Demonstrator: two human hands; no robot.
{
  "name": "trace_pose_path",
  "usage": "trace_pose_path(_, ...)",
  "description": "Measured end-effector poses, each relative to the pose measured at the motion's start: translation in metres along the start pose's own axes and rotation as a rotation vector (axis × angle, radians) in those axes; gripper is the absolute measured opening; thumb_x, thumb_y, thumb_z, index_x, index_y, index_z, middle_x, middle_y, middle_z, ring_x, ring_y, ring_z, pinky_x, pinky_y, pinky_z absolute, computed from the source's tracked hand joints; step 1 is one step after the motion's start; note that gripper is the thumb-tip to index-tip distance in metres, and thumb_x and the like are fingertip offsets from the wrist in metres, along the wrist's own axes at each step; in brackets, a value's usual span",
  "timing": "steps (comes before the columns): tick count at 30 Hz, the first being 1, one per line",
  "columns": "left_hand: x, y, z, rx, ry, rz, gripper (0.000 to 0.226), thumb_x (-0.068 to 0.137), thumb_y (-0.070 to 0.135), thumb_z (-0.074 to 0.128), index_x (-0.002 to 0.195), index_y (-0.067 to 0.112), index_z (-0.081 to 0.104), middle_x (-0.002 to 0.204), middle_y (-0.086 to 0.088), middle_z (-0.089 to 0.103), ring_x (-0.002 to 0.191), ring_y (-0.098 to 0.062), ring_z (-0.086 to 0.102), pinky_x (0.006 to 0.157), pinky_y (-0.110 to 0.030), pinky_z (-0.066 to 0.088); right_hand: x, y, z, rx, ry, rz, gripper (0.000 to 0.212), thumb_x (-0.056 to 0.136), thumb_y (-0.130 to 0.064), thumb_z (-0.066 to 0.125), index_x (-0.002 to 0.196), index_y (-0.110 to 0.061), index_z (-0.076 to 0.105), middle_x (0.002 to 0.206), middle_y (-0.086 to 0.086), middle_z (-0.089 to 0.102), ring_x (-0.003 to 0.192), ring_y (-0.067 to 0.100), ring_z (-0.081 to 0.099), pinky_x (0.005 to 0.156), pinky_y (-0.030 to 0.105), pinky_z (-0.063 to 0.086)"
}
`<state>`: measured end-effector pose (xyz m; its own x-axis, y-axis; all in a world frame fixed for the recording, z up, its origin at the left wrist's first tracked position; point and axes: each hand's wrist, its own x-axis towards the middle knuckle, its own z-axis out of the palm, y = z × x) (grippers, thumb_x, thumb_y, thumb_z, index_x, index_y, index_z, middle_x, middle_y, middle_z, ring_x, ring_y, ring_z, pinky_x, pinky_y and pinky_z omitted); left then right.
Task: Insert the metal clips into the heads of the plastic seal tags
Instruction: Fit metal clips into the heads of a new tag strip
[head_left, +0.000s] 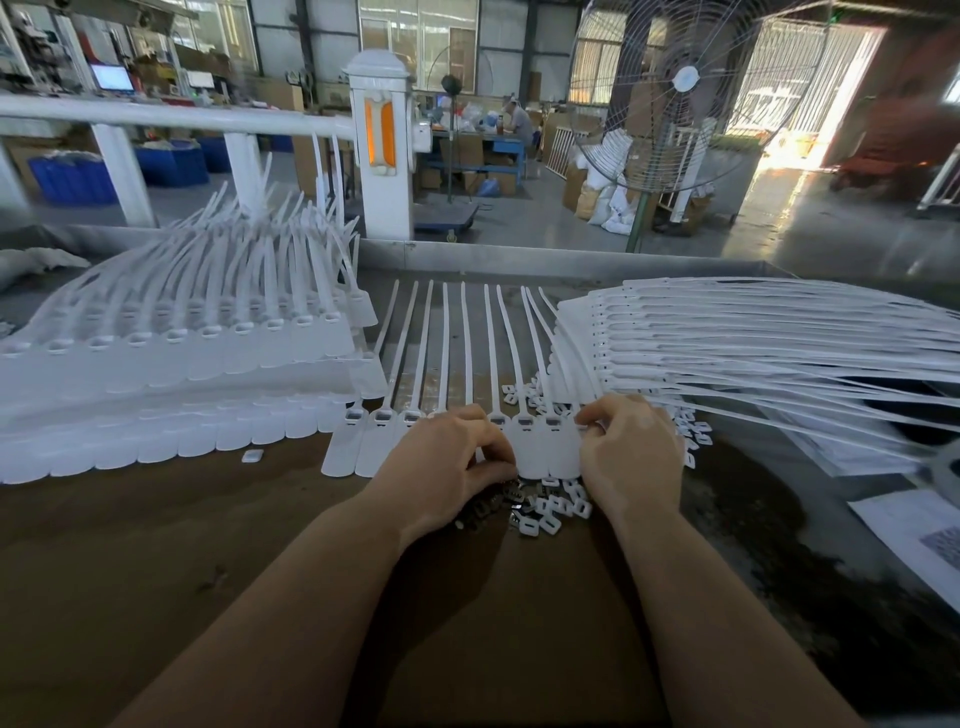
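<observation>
A big stack of seal tags (171, 358) is piled at the left. The left hand (447, 460) is curled over the metal clips (498, 501), fingertips among them, though an actual grip cannot be made out. The right hand (631, 447) is pinched on the end head of the tag row (441, 421) laid flat on the table (156, 545).

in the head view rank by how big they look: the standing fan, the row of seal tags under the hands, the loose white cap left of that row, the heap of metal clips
1. Standing fan.
2. Row of seal tags.
3. Heap of metal clips, partly hidden by the left hand.
4. Loose white cap.
The fan stands farther off, so its lead is apparent only.
</observation>
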<state>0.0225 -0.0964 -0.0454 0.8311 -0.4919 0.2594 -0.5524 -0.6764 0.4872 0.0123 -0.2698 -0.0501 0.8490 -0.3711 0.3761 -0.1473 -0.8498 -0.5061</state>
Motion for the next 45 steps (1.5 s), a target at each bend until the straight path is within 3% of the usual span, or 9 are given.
trace_pose_path(8, 0.0009, 0.0002, 0.0036, -0.031, 0.072, -0.011, 0.013, 0.095, 0.024, 0.052, 0.099, 0.02, 0.064, 0.087, 0.017, 0.049, 0.084, -0.004, 0.051, 0.071, -0.009, 0.036, 0.0001, -0.0004, 0.0009, 0.016, 0.0, 0.003, 0.02, 0.088, -0.009, 0.053, 0.098, -0.019, 0.067, 0.112, -0.001, 0.062, 0.111, 0.02, 0.046, 0.094, 0.034, 0.029)
trace_pose_path(12, -0.0002, 0.0, 0.002, -0.174, 0.12, -0.088, 0.007, 0.094, 0.022, 0.052, 0.092, 0.027, 0.057, 0.076, 0.02, 0.057, 0.073, 0.006, 0.056, 0.068, -0.003, 0.042, -0.0003, -0.0001, 0.0006, 0.016, -0.003, 0.003, 0.02, 0.089, -0.009, 0.053, 0.098, -0.02, 0.067, 0.113, -0.002, 0.062, 0.11, 0.02, 0.046, 0.094, 0.034, 0.029)
trace_pose_path(17, 0.0013, 0.0002, 0.0007, -0.251, 0.186, -0.139, 0.007, 0.093, 0.02, 0.056, 0.091, 0.021, 0.062, 0.077, 0.018, 0.061, 0.078, 0.002, 0.06, 0.075, -0.012, 0.049, -0.0012, -0.0004, 0.001, 0.001, 0.027, 0.013, 0.019, 0.089, -0.012, 0.053, 0.098, -0.022, 0.067, 0.112, -0.003, 0.061, 0.112, 0.019, 0.046, 0.097, 0.036, 0.027)
trace_pose_path(25, 0.0014, -0.0006, 0.0009, -0.27, 0.199, -0.149, 0.01, 0.087, 0.015, 0.064, 0.085, 0.024, 0.064, 0.077, 0.021, 0.061, 0.072, 0.014, 0.056, 0.068, 0.003, 0.039, -0.0013, -0.0012, 0.0013, -0.002, 0.023, 0.013, 0.019, 0.089, -0.012, 0.053, 0.098, -0.023, 0.067, 0.112, -0.003, 0.061, 0.112, 0.019, 0.046, 0.098, 0.037, 0.028)
trace_pose_path(33, 0.0012, 0.0007, 0.0015, -0.233, 0.243, -0.121, 0.011, 0.089, 0.019, 0.061, 0.084, 0.028, 0.061, 0.081, 0.02, 0.056, 0.075, 0.0, 0.057, 0.069, -0.008, 0.045, -0.0023, -0.002, 0.0003, -0.015, 0.023, 0.016, 0.02, 0.089, -0.013, 0.053, 0.099, -0.024, 0.067, 0.114, -0.005, 0.06, 0.114, 0.017, 0.045, 0.099, 0.038, 0.026)
trace_pose_path(37, 0.0008, 0.0021, 0.0014, -0.28, 0.213, -0.147, 0.013, 0.091, 0.017, 0.058, 0.084, 0.028, 0.059, 0.079, 0.012, 0.062, 0.075, -0.006, 0.06, 0.073, -0.02, 0.052, -0.0019, -0.0007, 0.0001, -0.006, 0.031, 0.03, 0.023, 0.089, -0.011, 0.052, 0.103, -0.024, 0.065, 0.117, -0.004, 0.059, 0.115, 0.018, 0.044, 0.098, 0.036, 0.027)
trace_pose_path(45, 0.0012, 0.0029, -0.0005, -0.444, 0.217, -0.222, 0.011, 0.084, 0.014, 0.067, 0.084, 0.025, 0.067, 0.078, 0.015, 0.067, 0.069, 0.004, 0.063, 0.066, -0.005, 0.046, -0.0023, 0.0, -0.0006, 0.002, 0.022, 0.035, 0.023, 0.089, -0.01, 0.051, 0.104, -0.022, 0.064, 0.117, -0.002, 0.059, 0.115, 0.02, 0.043, 0.098, 0.037, 0.029)
